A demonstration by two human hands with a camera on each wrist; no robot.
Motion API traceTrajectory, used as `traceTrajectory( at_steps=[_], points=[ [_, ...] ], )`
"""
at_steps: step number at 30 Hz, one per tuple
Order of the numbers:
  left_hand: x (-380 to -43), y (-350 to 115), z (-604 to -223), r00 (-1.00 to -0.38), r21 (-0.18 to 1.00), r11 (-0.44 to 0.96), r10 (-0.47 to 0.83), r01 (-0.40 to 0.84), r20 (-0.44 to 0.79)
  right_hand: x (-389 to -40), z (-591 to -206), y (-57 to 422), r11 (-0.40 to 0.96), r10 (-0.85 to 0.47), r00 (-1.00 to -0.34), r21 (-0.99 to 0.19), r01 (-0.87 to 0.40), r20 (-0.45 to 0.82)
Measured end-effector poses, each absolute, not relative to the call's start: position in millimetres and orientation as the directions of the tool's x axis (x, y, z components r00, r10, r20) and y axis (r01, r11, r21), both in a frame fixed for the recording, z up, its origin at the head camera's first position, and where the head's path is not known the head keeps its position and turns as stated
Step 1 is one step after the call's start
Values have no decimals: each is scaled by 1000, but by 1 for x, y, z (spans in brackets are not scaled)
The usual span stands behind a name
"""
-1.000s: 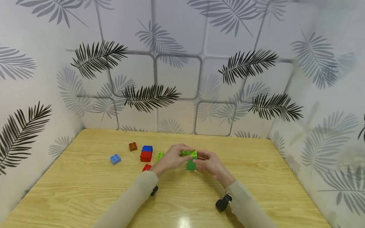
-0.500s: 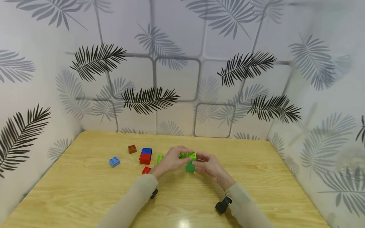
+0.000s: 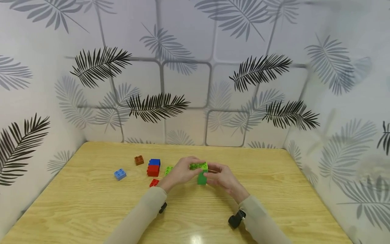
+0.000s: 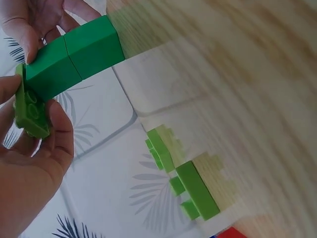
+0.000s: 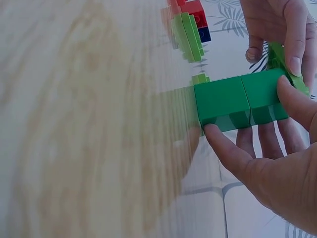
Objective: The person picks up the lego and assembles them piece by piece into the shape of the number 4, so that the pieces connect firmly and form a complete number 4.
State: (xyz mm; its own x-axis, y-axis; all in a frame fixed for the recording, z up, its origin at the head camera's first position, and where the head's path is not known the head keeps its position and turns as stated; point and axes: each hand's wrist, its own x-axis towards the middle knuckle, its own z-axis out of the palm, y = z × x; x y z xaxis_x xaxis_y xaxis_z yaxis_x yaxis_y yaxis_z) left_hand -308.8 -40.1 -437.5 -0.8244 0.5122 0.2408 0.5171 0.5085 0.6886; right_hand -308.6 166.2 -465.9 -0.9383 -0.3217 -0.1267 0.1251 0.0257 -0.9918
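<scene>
Two dark green toy building bricks (image 5: pixel 223 101) stand stacked on the table, with a flat light green brick (image 3: pixel 199 166) at their top, sticking out to the left. My left hand (image 3: pixel 182 173) pinches this light green brick between thumb and fingers; its studs show in the left wrist view. Whether it is pressed fully onto the stack, I cannot tell. My right hand (image 3: pixel 223 179) holds the dark green stack from the right, its thumb and fingers spread along the sides. The stack's far side is partly hidden by fingers.
Light green bricks (image 4: pixel 196 191) lie left of the stack, partly behind my left hand. Further left are a red brick (image 3: pixel 153 170) against a blue brick (image 3: pixel 154 162), a smaller red piece (image 3: pixel 154 183), a brown brick (image 3: pixel 138 160) and a light blue brick (image 3: pixel 120 174). Patterned walls border the table (image 3: pixel 76 203).
The head view shifts slightly. Both hands keep their hold, and the bricks stay in place relative to one another.
</scene>
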Motion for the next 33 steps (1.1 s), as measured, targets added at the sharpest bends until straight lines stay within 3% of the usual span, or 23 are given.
traceTrajectory(
  at_steps=[7,18,23,33],
  points=[
    [-307,-39,-438,-800,612,547,538,571,265,-308,-465,167,28,-338,-933,-992,126,-128],
    [-303,-37,-436,-820,600,581,511,550,257,-307,-460,168,-9,-372,-922,-993,121,-109],
    [-303,-38,-434,-823,570,607,505,554,261,-306,-458,162,-16,-329,-938,-992,122,-110],
    [-309,-44,-439,-825,669,530,514,521,235,-303,-458,156,8,-290,-950,-993,117,-114]
  ],
)
